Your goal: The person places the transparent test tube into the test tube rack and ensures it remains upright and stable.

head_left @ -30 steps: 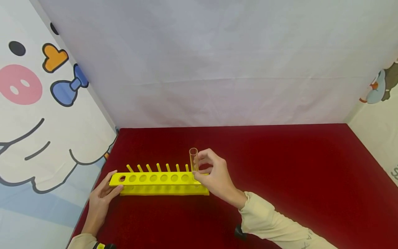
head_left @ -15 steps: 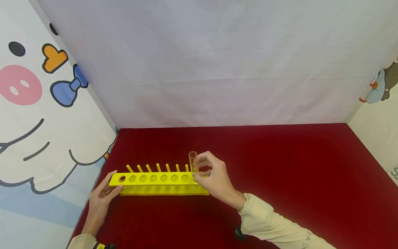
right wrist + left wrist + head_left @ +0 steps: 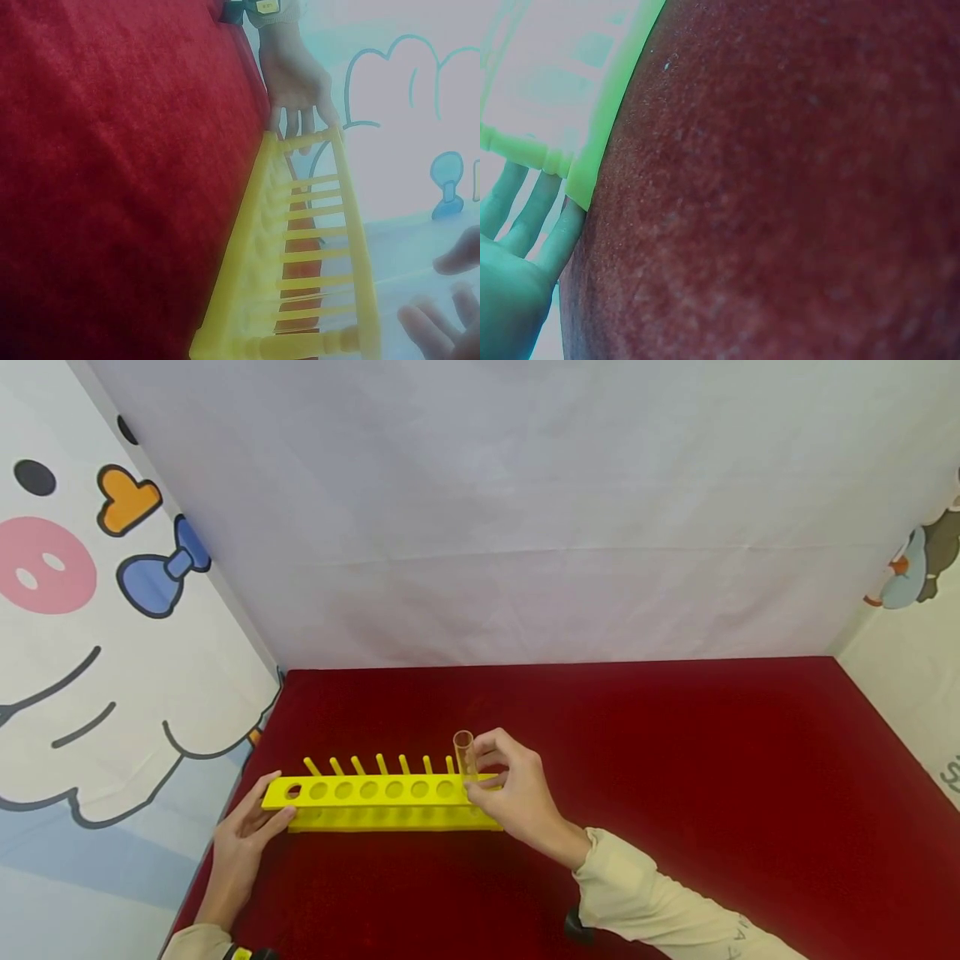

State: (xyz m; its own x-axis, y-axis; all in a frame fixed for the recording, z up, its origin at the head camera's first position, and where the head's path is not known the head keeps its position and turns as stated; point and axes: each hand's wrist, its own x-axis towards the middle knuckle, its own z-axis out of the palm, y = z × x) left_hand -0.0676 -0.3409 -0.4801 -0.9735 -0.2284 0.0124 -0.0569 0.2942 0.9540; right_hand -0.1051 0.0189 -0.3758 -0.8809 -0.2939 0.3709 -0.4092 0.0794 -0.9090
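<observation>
A yellow test tube rack (image 3: 382, 803) stands on the red cloth, with a row of round holes along its top and several pegs behind. My left hand (image 3: 242, 839) holds the rack's left end, thumb in front and fingers at the side. At the right end my right hand (image 3: 523, 793) pinches a clear test tube (image 3: 465, 758) between thumb and fingers. Upright, the tube passes down through the rack's top board. Its lower part shows faintly between the rack's boards in the right wrist view, where the right fingers (image 3: 431, 330) are partly cut off.
Red cloth (image 3: 675, 777) covers the table around the rack. A pale curtain (image 3: 525, 527) hangs along the back edge. A cartoon-printed panel (image 3: 142, 693) rises close by on the left, another printed panel (image 3: 907, 668) on the right.
The test tube has sunk lower into the rack's right end, and my right hand has shifted slightly down with it. My left hand and the rack have stayed in place.
</observation>
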